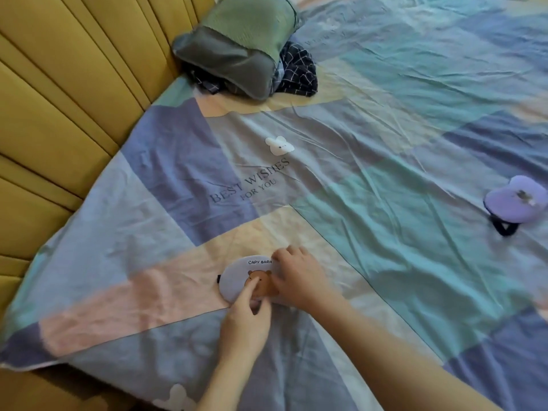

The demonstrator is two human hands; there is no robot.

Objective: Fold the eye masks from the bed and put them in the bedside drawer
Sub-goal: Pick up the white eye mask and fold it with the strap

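Near the bed's (385,161) near edge, I am folding the capybara eye mask (237,278), my left hand (244,321) pressing its middle with one finger while my right hand (298,278), fingers curled, is gripping its right half, so both halves should be meeting evenly

Soft matt cloth on the pale blue capybara-print eye mask (237,280). Same smooth padded cloth on the lilac eye mask (514,203). Thin, creased cotton-like patchwork bed sheet (370,185). Ribbed mustard upholstered headboard (59,93), matt. Green-grey pillow (237,46), finely textured weave.
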